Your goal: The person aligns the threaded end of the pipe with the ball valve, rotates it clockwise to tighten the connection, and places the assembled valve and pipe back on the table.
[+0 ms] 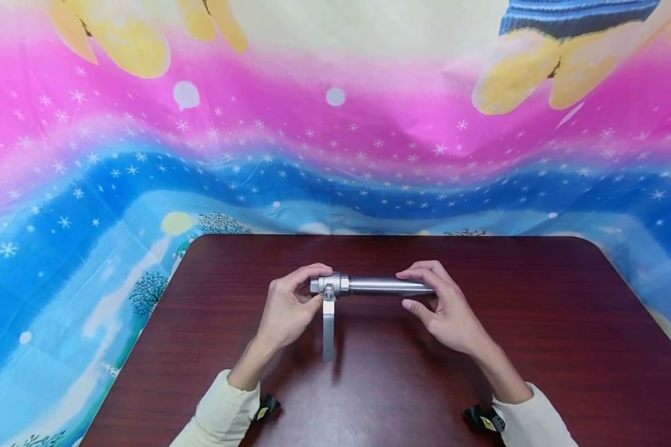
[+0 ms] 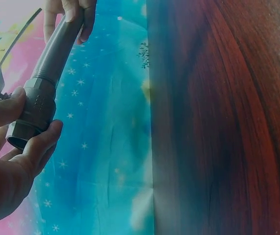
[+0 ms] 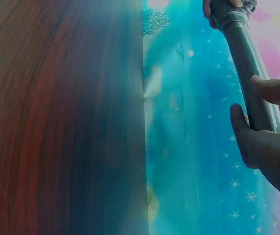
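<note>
A silver metal ball valve [image 1: 330, 284] joined to a smooth steel pipe [image 1: 374, 285] lies sideways above the table. My left hand [image 1: 286, 310] holds the valve body, thumb on the near side and fingers behind; its open end shows in the left wrist view. The lever handle [image 1: 328, 329] points toward me, away from the pipe. My right hand [image 1: 450, 310] is loosely around the pipe's right end. Its thumb stands a little off the pipe in the head view, and the right wrist view shows a slight gap beside a fingertip [image 3: 237, 113].
Beneath the hands is a dark red wooden table [image 1: 481, 385] with rounded far corners. A colourful printed cloth [image 1: 335, 155] hangs behind it. Black straps [image 1: 483, 419] show by the pale sleeves [image 1: 531, 416].
</note>
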`<state>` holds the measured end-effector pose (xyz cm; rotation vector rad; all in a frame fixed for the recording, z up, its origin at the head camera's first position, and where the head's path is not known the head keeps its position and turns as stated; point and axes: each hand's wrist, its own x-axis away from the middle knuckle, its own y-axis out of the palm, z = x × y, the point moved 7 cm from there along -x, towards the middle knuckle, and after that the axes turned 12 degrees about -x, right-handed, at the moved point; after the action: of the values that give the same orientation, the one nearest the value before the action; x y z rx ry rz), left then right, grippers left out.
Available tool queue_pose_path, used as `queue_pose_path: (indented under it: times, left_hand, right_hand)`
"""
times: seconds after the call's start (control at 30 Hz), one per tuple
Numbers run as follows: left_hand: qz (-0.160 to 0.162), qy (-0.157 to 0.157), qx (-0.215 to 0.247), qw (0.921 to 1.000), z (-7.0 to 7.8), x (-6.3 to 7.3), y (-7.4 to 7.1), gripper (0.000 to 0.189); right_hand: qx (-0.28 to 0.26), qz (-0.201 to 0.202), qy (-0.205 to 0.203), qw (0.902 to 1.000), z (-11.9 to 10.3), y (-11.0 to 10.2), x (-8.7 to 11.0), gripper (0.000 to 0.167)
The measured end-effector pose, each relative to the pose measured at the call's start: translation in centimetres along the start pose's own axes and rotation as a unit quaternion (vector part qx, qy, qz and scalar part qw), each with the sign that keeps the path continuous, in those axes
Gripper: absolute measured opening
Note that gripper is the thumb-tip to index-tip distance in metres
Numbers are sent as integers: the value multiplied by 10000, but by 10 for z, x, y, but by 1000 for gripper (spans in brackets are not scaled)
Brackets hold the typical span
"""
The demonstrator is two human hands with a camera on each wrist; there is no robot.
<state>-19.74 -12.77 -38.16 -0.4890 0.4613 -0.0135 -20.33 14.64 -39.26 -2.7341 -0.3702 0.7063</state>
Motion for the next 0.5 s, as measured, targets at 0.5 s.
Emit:
queue_pose_path:
  times: [0.5]
  left_hand:
    - [14, -4, 123, 9999, 1, 0, -3, 44]
  right_hand:
    - [91, 97, -95, 9999, 0, -5, -1, 38]
